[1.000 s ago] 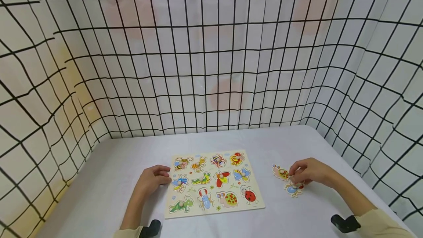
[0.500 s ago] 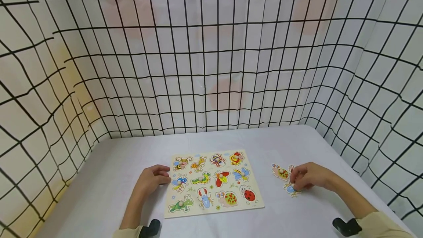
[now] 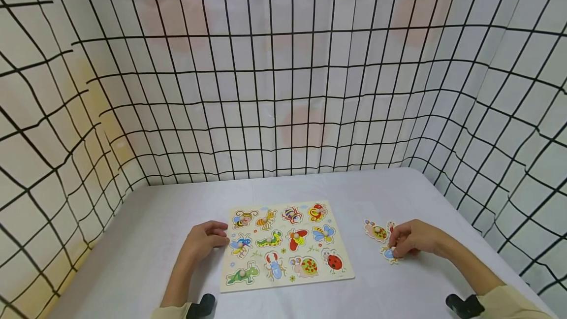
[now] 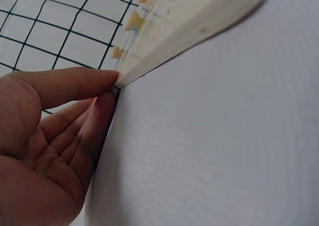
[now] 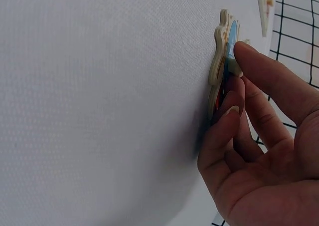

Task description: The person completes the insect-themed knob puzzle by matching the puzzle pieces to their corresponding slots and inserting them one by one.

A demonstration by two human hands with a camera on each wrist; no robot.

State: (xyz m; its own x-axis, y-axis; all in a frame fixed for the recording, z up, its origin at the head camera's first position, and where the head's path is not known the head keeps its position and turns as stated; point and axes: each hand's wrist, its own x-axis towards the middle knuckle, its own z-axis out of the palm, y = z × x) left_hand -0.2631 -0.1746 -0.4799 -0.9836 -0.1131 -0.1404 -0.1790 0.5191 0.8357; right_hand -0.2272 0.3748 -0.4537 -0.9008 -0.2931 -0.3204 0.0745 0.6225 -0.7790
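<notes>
In the head view, a wooden peg puzzle board [image 3: 256,255] with colourful insect pictures lies on the white table. My left hand [image 3: 204,241] is at its left edge; in the left wrist view, the thumb [image 4: 82,84] and a finger touch the board's edge [image 4: 194,41]. To the right, my right hand [image 3: 418,236] pinches the small knob [image 5: 233,66] of a blue beetle puzzle piece [image 3: 389,254], seen edge-on in the right wrist view. A snail puzzle piece [image 3: 376,232] lies just beyond it. Beside that, a red-marked puzzle piece [image 3: 391,225] is partly hidden by my fingers.
The white-covered table [image 3: 173,201] is bounded at the back and sides by black grid netting [image 3: 283,87] before white cloth. Black wrist mounts [image 3: 201,306] sit on both forearms. Bare table lies between the board and the loose pieces.
My right hand has moved slightly toward me and now covers the red end of the beetle piece. More of the red-marked piece behind it shows. The left hand and board have not moved.
</notes>
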